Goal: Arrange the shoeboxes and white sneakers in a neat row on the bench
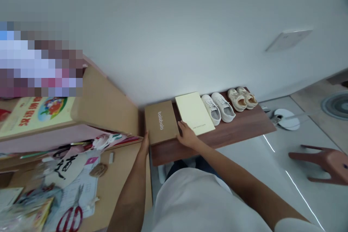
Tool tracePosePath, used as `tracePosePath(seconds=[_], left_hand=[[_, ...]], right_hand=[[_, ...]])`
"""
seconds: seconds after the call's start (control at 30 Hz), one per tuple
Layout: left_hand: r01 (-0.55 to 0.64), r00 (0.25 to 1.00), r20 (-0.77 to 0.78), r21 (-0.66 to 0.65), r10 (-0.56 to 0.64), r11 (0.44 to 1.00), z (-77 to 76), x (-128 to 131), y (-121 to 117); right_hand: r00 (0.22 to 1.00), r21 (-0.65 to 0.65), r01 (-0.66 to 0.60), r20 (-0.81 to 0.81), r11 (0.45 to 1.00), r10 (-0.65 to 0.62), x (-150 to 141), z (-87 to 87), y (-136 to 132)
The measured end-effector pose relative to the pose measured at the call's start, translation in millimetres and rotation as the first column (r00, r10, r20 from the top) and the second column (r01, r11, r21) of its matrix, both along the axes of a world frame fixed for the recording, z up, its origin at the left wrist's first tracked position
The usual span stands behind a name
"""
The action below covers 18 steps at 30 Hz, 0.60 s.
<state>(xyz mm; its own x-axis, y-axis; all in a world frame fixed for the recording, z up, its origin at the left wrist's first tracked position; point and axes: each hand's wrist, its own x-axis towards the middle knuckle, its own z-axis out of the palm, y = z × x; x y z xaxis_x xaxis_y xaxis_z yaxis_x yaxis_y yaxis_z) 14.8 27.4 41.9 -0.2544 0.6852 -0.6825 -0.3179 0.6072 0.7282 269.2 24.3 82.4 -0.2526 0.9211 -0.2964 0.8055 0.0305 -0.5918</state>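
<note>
A brown cardboard shoebox [161, 125] marked "balabala" lies on a dark wooden bench [244, 127] against the wall. My left hand [146, 143] presses its left side, and my right hand [187, 135] grips its right front corner, so the box sits between both palms. Just to the right is a cream shoebox [194, 110], close to my right fingers. Beyond it stand a pair of white lace-up sneakers [217, 108] and a pair of beige children's shoes [241, 98]. Both boxes appear closed; their contents are hidden.
A desk [125, 174] on the left borders the bench, with red-handled scissors [70, 217], papers and plastic bags on it. A brown stool [326, 163] and a white round base [289, 119] stand on the floor at right. A wall plate [289, 40] is above.
</note>
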Motion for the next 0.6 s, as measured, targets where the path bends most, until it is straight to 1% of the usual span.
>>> tracePosePath(seconds=[0.03,0.07,0.1,0.13,0.2,0.23,0.27,0.3,0.33,0.37,0.4,0.47,0.5,0.53,0.57,0.6], left_hand=[[-0.022,0.998,0.052,-0.021,0.023,1.0,-2.1,3,-1],[-0.037,0.995,0.093,-0.03,0.039,0.999,-2.6,6,-2],[-0.046,0.99,0.132,-0.028,0.049,0.999,-1.4,9,-4],[-0.051,0.986,0.159,-0.019,0.053,0.999,1.5,10,-6],[-0.045,0.988,0.15,0.029,0.04,0.999,12.2,8,-13],[-0.041,0.994,0.1,0.074,0.034,0.996,19.7,5,-18],[-0.034,0.999,0.012,0.133,0.033,0.991,28.2,1,-24],[-0.019,0.994,-0.105,0.199,0.041,0.98,37.3,-2,-32],[0.006,0.969,-0.238,0.268,0.06,0.963,46.4,-4,-41],[0.047,0.927,-0.366,0.321,0.079,0.946,54.9,-4,-51],[0.098,0.877,-0.474,0.347,0.084,0.933,62.3,-1,-61],[0.227,0.776,-0.628,0.352,0.05,0.908,71.2,12,-80],[0.315,0.708,-0.706,0.348,0.025,0.883,71.9,22,-87],[0.411,0.623,-0.782,0.327,0.0,0.851,70.1,33,-93],[0.495,0.543,-0.84,0.295,-0.026,0.817,65.7,44,-96],[0.566,0.468,-0.882,0.256,-0.049,0.783,59.1,54,-97]], right_hand=[[0.991,-0.054,0.105,-0.083,0.993,-0.109,-14,-3.4,0],[0.964,-0.133,0.214,-0.131,0.968,-0.231,-26,-7.7,1],[0.927,-0.202,0.297,-0.172,0.933,-0.333,-35,-12.6,1],[0.887,-0.258,0.355,-0.212,0.899,-0.411,-41,-17.6,0],[0.8,-0.338,0.407,-0.317,0.849,-0.51,-43,-26.4,-4],[0.749,-0.387,0.408,-0.377,0.827,-0.545,-42,-29.7,-8],[0.692,-0.454,0.395,-0.426,0.799,-0.583,-41,-31.8,-12],[0.634,-0.535,0.368,-0.454,0.76,-0.626,-41,-32.7,-17],[0.581,-0.618,0.33,-0.463,0.714,-0.67,-42,-32.3,-22],[0.538,-0.692,0.277,-0.464,0.667,-0.704,-45,-30.8,-26],[0.504,-0.748,0.213,-0.467,0.629,-0.727,-50,-28.2,-29],[0.434,-0.816,0.068,-0.494,0.575,-0.753,-59,-20.9,-30],[0.389,-0.83,-0.001,-0.514,0.557,-0.765,-63,-16.9,-28],[0.342,-0.836,-0.047,-0.527,0.546,-0.778,-64,-13.2,-26],[0.306,-0.843,-0.054,-0.524,0.535,-0.795,-65,-10.1,-24],[0.289,-0.851,-0.015,-0.506,0.524,-0.813,-63,-7.6,-22]])
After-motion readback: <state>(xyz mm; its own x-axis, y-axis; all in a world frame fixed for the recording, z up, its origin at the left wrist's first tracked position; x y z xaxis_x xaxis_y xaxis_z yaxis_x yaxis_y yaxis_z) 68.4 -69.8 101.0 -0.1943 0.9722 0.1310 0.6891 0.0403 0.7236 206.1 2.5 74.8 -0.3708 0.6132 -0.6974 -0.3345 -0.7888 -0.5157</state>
